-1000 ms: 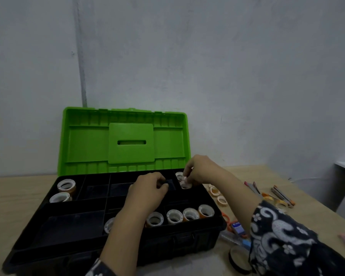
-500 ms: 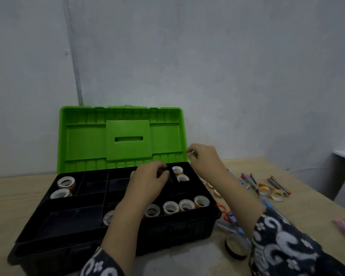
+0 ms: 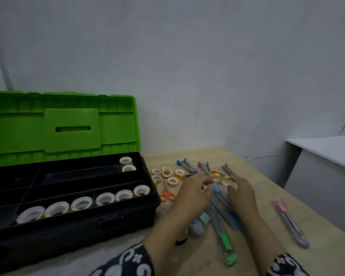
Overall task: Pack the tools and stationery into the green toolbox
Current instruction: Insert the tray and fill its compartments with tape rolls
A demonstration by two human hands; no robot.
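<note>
Head view: left hand (image 3: 193, 193) and right hand (image 3: 242, 193) curl over tape rolls (image 3: 225, 181) on table (image 3: 267, 196); pinch unclear, blurred. Toolbox (image 3: 68, 196) left of fingers.

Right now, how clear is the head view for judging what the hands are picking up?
Head view: dim, flat light, no glare; both the left hand and right hand are motion-smeared over the loose tape rolls, so neither grip is readable; wide-angle bending curves the green toolbox.
</note>
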